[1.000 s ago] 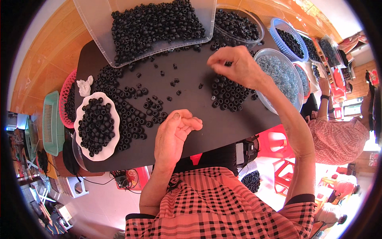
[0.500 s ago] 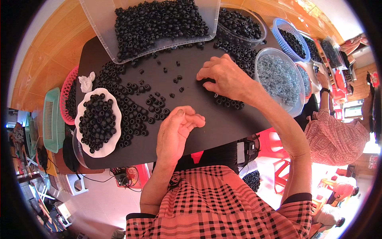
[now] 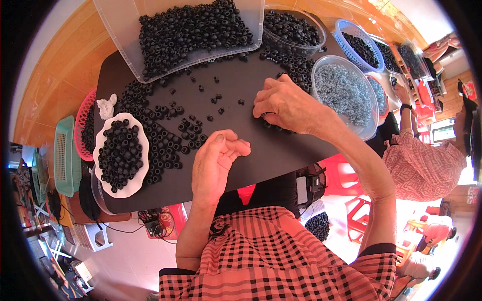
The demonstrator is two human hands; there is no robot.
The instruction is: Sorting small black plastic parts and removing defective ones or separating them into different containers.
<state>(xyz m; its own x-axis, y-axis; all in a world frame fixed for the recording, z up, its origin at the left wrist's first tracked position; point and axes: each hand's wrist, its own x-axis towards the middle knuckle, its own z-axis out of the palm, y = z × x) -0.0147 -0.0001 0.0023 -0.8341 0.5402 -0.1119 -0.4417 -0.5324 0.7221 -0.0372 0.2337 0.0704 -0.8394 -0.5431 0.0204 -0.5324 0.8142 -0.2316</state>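
Bent down to the dark table (image 3: 301, 158), my right hand (image 3: 283, 103) has its fingertips drawn together on a small black plastic piece, mostly hidden by the fingers. More black pieces (image 3: 273, 128) lie under and beside that hand. My left hand (image 3: 215, 163) rests near the table's front edge, palm partly turned up, fingers loosely curled and apart, with nothing visible in it. Just left of it spreads a cluster of hollow black pieces (image 3: 168, 135). A few smaller black bits (image 3: 217, 99) are scattered between the hands and the back of the table.
A white scalloped plate (image 3: 144, 165) heaped with black pieces stands at left, by a crumpled tissue (image 3: 106, 106). Behind are a large clear bin (image 3: 118, 37) and a clear bowl (image 3: 321, 42) of pieces. A tub (image 3: 372, 131) of clear springy parts stands right. A co-worker (image 3: 422, 165) sits beyond.
My right hand has come slightly down and its fingertips have closed in on the pieces. The view has shifted a little; my left hand keeps nearly the same pose.
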